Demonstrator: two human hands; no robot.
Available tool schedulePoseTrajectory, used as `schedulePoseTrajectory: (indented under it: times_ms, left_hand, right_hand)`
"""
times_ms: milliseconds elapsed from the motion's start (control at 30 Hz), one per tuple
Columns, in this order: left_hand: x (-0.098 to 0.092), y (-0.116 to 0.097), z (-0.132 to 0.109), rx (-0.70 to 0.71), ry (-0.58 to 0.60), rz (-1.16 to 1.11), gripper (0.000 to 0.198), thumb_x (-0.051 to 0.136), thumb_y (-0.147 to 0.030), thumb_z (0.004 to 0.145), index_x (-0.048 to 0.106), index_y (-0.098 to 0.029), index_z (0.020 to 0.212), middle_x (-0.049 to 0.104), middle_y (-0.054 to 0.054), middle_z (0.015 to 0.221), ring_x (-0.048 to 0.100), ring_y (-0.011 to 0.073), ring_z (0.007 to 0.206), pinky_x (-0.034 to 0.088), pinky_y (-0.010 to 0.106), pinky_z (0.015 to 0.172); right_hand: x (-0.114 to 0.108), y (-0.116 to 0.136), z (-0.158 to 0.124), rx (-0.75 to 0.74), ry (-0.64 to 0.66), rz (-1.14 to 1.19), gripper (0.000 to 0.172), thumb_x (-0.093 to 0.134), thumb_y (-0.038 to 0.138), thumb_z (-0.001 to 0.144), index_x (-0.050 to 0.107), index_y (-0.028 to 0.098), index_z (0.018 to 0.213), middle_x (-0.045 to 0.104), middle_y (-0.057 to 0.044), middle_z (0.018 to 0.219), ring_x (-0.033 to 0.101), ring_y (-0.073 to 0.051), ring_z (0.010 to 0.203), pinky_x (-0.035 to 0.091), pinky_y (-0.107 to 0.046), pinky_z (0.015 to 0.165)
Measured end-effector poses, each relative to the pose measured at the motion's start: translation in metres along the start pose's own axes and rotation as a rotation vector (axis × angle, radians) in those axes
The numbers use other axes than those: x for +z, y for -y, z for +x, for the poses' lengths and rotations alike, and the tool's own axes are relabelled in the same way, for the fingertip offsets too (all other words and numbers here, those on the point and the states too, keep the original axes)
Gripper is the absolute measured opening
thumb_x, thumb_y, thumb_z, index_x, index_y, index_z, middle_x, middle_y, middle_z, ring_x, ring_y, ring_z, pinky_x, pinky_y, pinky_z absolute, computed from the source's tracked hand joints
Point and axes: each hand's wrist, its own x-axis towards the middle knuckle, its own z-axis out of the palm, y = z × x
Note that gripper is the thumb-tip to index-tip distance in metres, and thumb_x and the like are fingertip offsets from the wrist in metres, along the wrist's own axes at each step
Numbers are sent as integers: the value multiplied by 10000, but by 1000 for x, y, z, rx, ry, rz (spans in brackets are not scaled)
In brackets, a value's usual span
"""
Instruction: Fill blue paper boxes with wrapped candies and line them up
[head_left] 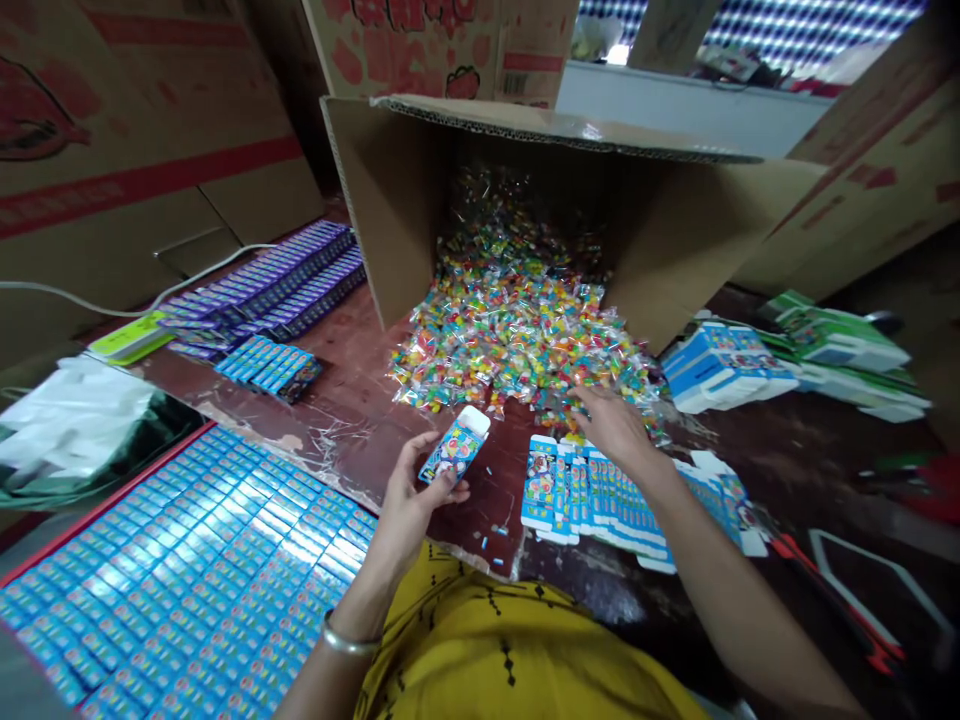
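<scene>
My left hand (411,500) grips a small blue printed carton (454,449) with its white top flap open, held above the table. My right hand (615,425) reaches forward, palm down, into the near edge of a heap of small colourful wrapped sweets (517,330); its fingertips are hidden among the wrappers. The sweets spill out of a big cardboard box (390,210) lying on its side. A fanned row of flat blue cartons (592,495) lies under my right wrist.
A red-edged tray (112,495) of filled blue cartons fills the lower left. Purple cartons (270,280) lie in rows at the back left, with a few blue ones (270,367) nearby. White-and-blue and green packs (787,365) are piled at the right. Cardboard boxes wall the back.
</scene>
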Motion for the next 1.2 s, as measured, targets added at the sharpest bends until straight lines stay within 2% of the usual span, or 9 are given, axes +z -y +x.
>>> schedulePoseTrajectory:
  times_ms: [267,400,467,633,800,900,1000,1100,1200]
  left_hand:
    - [5,11,1,71,213,213,304,645,-332,833,620,-171,1089,679,55,1008,611,174,902,495,265,803]
    - [8,17,0,132,292,289,357,640,-300,844,589,-189,1180,671,82,1135,618,209,1008,488,293,857]
    - [13,16,-2,138,323,312,342,625,-300,858,590,-191,1181,666,82,1157,623,212,1020,487,298,868]
    - [23,7,-8,144,353,279,307,601,-331,886,593,-178,1151,678,73,1065,635,197,943,495,298,843]
    - [21,6,-11,147,309,212,293,622,-324,877,589,-174,1127,674,70,1009,626,183,912,498,289,818]
    - [23,6,-12,158,280,158,272,636,-301,871,573,-175,1103,670,70,1009,627,168,897,498,287,831]
    - [27,3,-15,210,228,108,383,664,-265,850,503,-208,1194,660,68,1043,634,172,920,507,291,832]
    - [31,-2,-17,275,194,80,565,669,-240,844,404,-262,1343,624,81,1172,630,198,1006,510,318,868]
    - [30,-5,-17,284,210,62,507,666,-244,845,457,-258,1307,612,83,1214,627,208,1026,513,315,867]
  right_hand:
    - [-5,4,12,-7,-93,30,166,532,228,874,664,203,972,724,-98,933,657,-287,925,496,-396,774]
    - [-31,31,0,50,-323,671,133,592,281,853,606,204,961,681,-39,813,664,-188,722,538,-316,674]
    - [-44,54,-8,13,-345,990,136,632,283,838,592,211,946,673,-32,852,670,-168,750,548,-288,677]
    - [-53,99,-17,-61,-287,1099,72,649,263,839,631,219,893,682,-29,852,671,-172,767,553,-296,688]
    - [-50,106,-16,-246,-235,929,60,623,207,857,672,234,836,683,-51,1122,600,-231,1114,450,-426,1000]
    - [-53,104,-17,-330,-146,877,131,594,229,888,697,243,808,633,-43,1261,537,-245,1217,391,-455,1059]
    - [-54,102,-21,-301,-92,980,164,552,284,923,711,254,947,618,-54,1287,563,-240,1195,455,-426,1005]
    - [-47,101,-27,-172,-65,1125,193,592,322,901,687,262,1057,686,-51,1130,659,-214,1018,556,-357,851]
    - [-37,106,-33,-113,16,1194,209,668,319,847,676,264,1048,717,-31,995,695,-188,884,583,-317,777]
